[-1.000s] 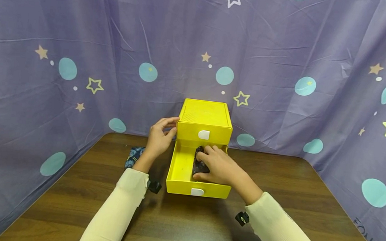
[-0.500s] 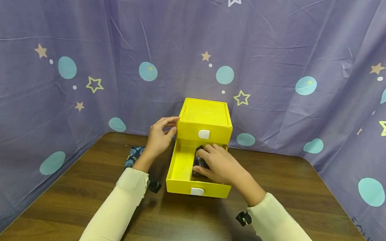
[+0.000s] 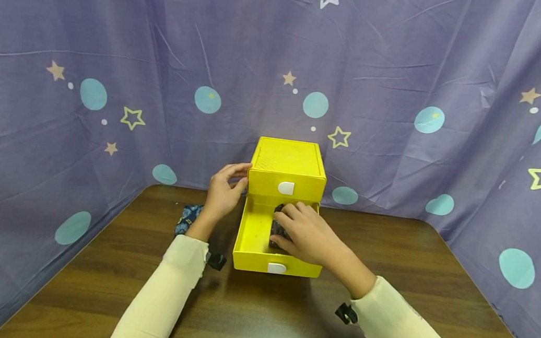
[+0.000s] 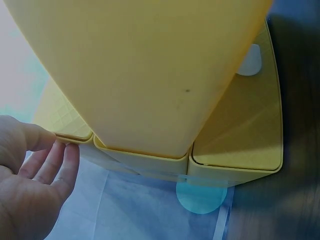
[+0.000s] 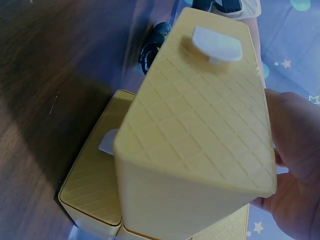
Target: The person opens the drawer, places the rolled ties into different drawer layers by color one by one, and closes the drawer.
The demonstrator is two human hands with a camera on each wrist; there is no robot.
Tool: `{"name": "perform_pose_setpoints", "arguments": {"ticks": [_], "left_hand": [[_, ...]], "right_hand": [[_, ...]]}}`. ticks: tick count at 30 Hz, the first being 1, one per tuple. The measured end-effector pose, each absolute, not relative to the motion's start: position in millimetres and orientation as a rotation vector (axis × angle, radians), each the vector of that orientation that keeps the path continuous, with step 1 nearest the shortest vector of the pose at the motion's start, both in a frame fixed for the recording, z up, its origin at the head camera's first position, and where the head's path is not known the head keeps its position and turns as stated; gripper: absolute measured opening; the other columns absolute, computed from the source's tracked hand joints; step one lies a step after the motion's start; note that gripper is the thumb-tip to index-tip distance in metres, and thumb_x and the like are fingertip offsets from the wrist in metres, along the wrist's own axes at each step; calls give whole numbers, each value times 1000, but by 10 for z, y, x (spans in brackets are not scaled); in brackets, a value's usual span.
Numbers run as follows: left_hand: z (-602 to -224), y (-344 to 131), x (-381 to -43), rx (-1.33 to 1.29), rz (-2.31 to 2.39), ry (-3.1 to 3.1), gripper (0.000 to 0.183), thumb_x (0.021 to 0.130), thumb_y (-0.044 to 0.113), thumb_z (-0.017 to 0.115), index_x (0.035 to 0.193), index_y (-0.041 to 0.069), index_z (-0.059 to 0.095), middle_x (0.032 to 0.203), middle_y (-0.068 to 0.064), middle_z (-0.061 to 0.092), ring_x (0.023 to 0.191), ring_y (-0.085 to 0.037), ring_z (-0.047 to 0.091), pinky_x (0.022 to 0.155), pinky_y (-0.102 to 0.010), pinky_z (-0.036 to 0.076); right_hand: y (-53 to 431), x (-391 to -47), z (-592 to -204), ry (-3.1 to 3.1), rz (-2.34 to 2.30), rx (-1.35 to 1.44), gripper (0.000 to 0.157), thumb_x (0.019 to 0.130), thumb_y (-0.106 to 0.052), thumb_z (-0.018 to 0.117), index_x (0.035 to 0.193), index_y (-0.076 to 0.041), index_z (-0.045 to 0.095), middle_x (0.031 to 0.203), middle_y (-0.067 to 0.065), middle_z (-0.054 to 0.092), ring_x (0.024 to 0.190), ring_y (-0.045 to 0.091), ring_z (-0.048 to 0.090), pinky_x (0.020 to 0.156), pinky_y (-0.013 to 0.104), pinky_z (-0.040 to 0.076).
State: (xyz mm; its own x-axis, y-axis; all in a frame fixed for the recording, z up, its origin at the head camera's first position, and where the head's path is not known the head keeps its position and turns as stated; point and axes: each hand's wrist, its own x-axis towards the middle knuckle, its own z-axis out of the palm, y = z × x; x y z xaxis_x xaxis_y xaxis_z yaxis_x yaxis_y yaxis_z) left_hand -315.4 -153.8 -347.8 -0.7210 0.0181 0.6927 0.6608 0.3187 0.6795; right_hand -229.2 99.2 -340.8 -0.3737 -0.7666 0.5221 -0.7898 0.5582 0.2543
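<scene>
A yellow drawer cabinet (image 3: 289,157) stands on the table with its middle drawer (image 3: 254,230) pulled out toward me. My left hand (image 3: 224,192) rests its fingertips against the cabinet's left side by the top drawer; the left wrist view shows these fingers (image 4: 65,165) at the cabinet's edge. Over the open drawer, my right hand (image 3: 305,234) grips a black speckled item (image 3: 278,227), thumb at its near part and curled fingers across it. The hand covers much of that item. In the right wrist view the drawer front (image 5: 200,110) hides the fingertips.
A dark blue patterned folded cloth (image 3: 188,218) lies left of the cabinet, partly behind the left wrist. The bottom drawer (image 4: 240,125) is closed beneath the pulled-out one. A purple curtain (image 3: 375,92) hangs behind the wooden table (image 3: 260,320).
My right hand's thumb has moved up from the drawer's front onto the black item, and its wrist has shifted slightly right. The left hand and cabinet have stayed put.
</scene>
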Motion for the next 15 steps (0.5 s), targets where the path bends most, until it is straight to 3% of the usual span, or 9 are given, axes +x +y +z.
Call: {"name": "perform_pose_setpoints", "arguments": {"ticks": [15], "left_hand": [[-3477, -1530, -3150, -572, -1427, -2025, 34, 98, -1, 66, 128, 11, 72, 120, -9, 66, 112, -24, 65, 92, -46, 59]], "right_hand": [[1019, -2119, -3503, -1958, 28, 1347, 39, 90, -35, 79, 118, -9, 69, 107, 5, 63, 89, 23, 57, 76, 36, 50]]}}
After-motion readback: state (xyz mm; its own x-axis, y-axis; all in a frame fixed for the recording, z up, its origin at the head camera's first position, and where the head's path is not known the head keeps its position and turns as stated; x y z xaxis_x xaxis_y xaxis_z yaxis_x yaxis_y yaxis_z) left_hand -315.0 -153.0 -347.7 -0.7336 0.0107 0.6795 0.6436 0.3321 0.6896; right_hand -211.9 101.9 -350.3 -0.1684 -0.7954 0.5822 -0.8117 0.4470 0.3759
